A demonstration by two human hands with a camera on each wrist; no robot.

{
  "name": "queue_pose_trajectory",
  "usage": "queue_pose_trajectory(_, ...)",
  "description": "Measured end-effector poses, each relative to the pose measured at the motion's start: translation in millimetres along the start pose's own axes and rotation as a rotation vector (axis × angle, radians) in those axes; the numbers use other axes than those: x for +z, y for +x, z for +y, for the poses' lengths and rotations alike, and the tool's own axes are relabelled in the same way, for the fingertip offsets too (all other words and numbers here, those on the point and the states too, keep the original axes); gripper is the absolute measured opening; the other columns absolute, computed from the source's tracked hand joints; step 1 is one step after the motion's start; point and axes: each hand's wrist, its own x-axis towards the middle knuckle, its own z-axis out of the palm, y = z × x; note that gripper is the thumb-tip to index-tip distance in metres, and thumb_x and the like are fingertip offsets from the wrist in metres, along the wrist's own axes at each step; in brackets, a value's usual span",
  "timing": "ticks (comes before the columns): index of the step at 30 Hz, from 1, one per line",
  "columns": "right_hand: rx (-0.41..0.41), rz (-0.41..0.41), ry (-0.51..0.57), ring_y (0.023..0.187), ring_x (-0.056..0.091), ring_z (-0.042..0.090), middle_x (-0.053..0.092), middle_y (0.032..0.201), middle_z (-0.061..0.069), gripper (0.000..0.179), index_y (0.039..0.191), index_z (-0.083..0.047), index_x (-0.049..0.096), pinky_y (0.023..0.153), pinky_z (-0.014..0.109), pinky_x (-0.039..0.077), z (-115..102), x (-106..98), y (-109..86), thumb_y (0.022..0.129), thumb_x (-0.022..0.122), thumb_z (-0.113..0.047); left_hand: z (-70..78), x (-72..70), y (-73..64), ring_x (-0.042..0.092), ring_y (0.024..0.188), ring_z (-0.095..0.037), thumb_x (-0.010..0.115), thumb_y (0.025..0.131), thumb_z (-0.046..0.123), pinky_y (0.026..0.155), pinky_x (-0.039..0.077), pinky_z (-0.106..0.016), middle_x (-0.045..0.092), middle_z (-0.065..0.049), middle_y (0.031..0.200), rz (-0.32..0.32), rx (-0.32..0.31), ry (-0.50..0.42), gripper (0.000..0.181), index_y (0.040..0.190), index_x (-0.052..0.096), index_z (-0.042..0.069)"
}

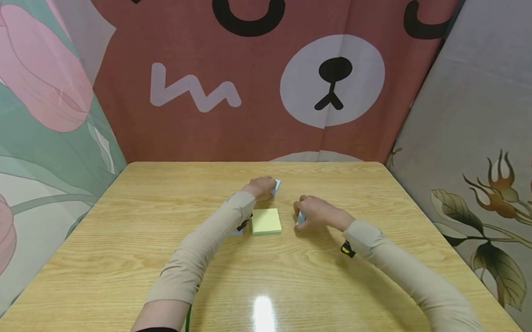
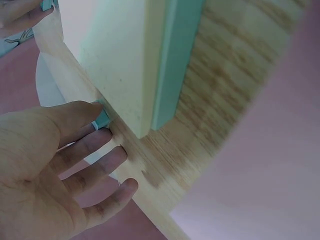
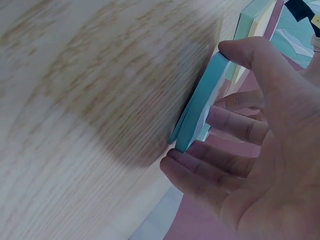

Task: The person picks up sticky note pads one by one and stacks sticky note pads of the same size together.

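My left hand pinches a small blue sticky-note pad toward the far part of the table; in the left wrist view only a teal corner shows between thumb and forefinger. To its right, my right hand grips another blue sticky-note pad by its edges, thumb at one end and fingers at the other, low over the wood. Between the hands and nearer me lies a square yellow sticky-note pad, with a green layer beneath it.
Partly hidden under my left wrist, a flat blue piece lies beside the yellow pad. The wooden table meets a bear-print cloth at the back, with printed cloths at both sides.
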Motion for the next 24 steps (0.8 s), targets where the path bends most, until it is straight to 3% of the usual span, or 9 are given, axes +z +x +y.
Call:
queue_pose_trajectory(12,-0.092,0.015,0.024,0.077,0.054,0.017,0.059,0.093,0.006,0.034,0.097,-0.005,0.068,0.065,0.029,0.049,0.1,2.4,3.5,0.075,0.081,-0.027,-1.5,2.0,5.2,0.046,0.085,-0.017,0.058,0.100,0.012,0.072,0.039,-0.033,0.058,-0.001,0.099,-0.012,-0.016,-0.004,0.004,0.102,0.062,0.012)
queue_pose_trajectory(24,-0.144,-0.010,0.066,0.089,0.058,0.019,0.062,0.112,0.010,0.041,0.111,-0.004,0.067,0.078,0.034,0.051,2.1,3.2,1.7,0.080,0.081,-0.027,-1.4,2.2,5.0,0.047,0.084,-0.016,0.060,0.100,0.014,0.071,0.040,-0.032,0.058,0.000,0.098,-0.003,-0.009,-0.013,0.005,0.101,0.062,0.010)
